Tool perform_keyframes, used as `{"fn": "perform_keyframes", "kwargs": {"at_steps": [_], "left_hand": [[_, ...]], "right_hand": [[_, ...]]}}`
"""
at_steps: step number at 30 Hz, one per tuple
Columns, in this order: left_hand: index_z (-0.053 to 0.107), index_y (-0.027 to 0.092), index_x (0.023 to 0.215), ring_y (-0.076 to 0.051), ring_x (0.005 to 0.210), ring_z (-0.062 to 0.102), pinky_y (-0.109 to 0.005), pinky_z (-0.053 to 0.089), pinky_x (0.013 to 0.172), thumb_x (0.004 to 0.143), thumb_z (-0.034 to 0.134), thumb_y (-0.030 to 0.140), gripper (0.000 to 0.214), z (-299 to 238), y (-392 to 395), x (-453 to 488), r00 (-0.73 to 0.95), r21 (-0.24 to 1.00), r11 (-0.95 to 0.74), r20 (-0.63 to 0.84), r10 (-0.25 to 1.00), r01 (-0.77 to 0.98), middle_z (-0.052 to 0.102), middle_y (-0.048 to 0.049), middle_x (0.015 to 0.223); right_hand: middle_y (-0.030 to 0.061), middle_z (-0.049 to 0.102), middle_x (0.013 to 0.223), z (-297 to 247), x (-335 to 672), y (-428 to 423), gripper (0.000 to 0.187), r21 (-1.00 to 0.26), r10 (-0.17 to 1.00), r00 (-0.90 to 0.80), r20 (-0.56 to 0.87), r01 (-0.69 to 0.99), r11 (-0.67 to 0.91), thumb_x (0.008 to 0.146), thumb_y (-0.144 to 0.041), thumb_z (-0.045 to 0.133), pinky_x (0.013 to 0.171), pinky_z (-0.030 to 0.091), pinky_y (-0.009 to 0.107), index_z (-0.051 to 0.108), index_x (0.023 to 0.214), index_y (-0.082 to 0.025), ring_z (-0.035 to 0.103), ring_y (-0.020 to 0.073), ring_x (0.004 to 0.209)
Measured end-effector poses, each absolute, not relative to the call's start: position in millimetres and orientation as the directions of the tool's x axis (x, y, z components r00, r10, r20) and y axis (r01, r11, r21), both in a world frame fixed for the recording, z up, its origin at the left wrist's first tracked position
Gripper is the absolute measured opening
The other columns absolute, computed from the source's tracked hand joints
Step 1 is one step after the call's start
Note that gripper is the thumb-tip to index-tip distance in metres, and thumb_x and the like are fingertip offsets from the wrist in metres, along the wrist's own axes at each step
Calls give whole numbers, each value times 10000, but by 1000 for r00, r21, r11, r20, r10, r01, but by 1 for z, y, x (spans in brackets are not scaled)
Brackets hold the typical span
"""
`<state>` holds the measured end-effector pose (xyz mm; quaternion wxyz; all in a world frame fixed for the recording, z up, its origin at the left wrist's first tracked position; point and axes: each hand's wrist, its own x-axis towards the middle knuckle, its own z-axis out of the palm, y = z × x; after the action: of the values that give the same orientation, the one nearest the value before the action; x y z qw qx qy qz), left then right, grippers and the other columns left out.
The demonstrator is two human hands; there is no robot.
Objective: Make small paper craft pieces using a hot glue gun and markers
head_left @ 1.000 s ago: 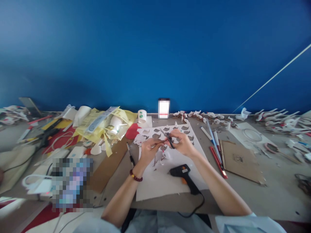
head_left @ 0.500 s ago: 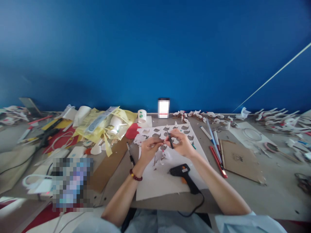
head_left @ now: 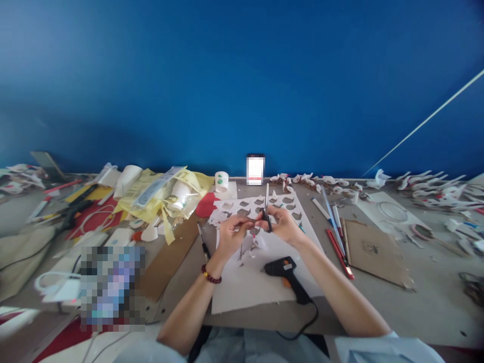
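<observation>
Scissors (head_left: 266,206) in right hand (head_left: 284,225), glue gun (head_left: 284,268) by paper (head_left: 242,288) edge, room leftward

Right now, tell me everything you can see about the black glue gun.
The glue gun looks like black plastic, with an orange trigger and a small pale patch on its body. It lies on its side on the white sheet, nozzle pointing left, handle slanting right toward the person. A black cord curves from the handle's end toward the near edge of the table. Neither the left hand nor the right hand touches it.
</observation>
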<state>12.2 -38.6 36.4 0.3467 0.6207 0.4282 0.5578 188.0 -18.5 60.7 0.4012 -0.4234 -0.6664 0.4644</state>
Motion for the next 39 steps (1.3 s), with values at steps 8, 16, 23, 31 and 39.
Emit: {"fn": "perform_keyframes", "kwargs": {"at_steps": [8,16,23,31,39], "left_hand": [[683,170,680,-138,614,611,-236,496,578,750,663,338,184,38,-38,14,88,925,-361,353,932,120,667,-39,653],[690,162,697,-132,621,605,-232,485,586,746,665,336,183,35,-38,18,51,963,-253,249,967,97,666,-35,652],[649,177,723,-117,649,587,-205,481,544,778,617,321,157,38,-39,19,97,916,-342,329,939,210,635,-22,722],[626,156,672,-110,551,554,-212,447,506,726,665,397,251,26,-34,21,46,990,-139,139,989,-1,614,-13,602],[642,146,627,-124,527,579,-239,450,532,692,696,417,284,27,-34,24,54,992,-3,10,998,-129,652,-31,577]], "right_hand": [[11,609,701,55,190,-15,239,-987,931,-355,79,105,123,688,-362,703,652,449,285,684,815,-159,558,146,679],[-17,571,645,47,183,-14,241,-995,953,-301,15,-99,-16,617,-332,744,571,414,236,641,734,-148,513,102,601],[-11,587,629,50,183,-14,292,-993,958,-272,-95,-39,-109,592,-366,747,540,408,236,652,762,-149,516,108,579],[3,622,649,44,188,-7,296,-986,941,-297,-162,7,-167,602,-383,741,558,395,234,690,775,-148,534,115,607],[-15,597,611,43,189,-6,306,-985,944,-284,-170,10,-174,576,-369,750,535,369,226,688,775,-145,487,95,561]]}}
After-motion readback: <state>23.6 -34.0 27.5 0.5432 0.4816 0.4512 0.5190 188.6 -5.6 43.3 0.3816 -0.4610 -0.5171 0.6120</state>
